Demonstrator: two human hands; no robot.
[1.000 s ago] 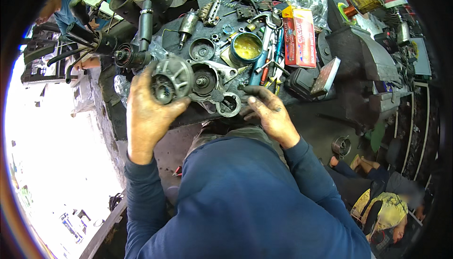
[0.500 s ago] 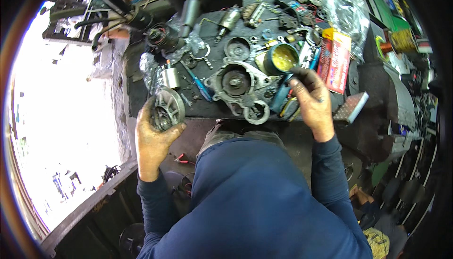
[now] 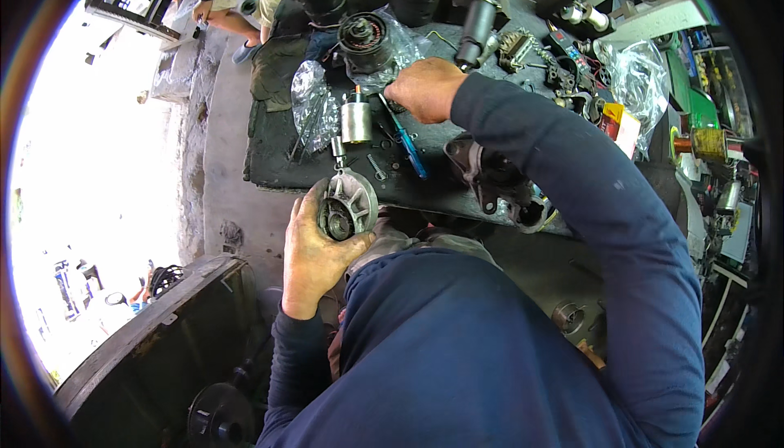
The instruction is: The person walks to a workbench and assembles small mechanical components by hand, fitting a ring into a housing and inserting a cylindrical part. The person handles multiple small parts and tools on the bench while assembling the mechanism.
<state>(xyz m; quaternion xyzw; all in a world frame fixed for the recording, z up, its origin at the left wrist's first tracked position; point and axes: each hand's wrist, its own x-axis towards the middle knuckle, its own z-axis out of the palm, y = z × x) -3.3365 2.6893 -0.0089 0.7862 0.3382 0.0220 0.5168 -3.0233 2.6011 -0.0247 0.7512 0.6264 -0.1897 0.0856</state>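
My left hand point(image 3: 306, 256) grips a round, spoked metal end cover point(image 3: 359, 191) at the front edge of the bench, thumb along its lower rim. Reaching across the bench, my right hand point(image 3: 429, 89) has its fingers curled down among small parts; what they hold is hidden under the hand. Beside them lies a blue, thin-shafted screwdriver point(image 3: 407, 142). A silver cylinder point(image 3: 356, 123) stands to the left, with a small spring point(image 3: 376, 168) nearer to me. My right sleeve partly covers a cast metal housing point(image 3: 464, 162).
The dark bench point(image 3: 273, 158) carries a motor with copper windings point(image 3: 363, 35), clear plastic wrap point(image 3: 310, 93) and a hanging grey tool point(image 3: 480, 23). A plastic bag point(image 3: 641, 72) lies far right. Another person's leg point(image 3: 233, 23) shows at upper left.
My right hand has left the grease tin and swung leftward over the small parts by the screwdriver. The left hand still holds the end cover. The view has shifted left.
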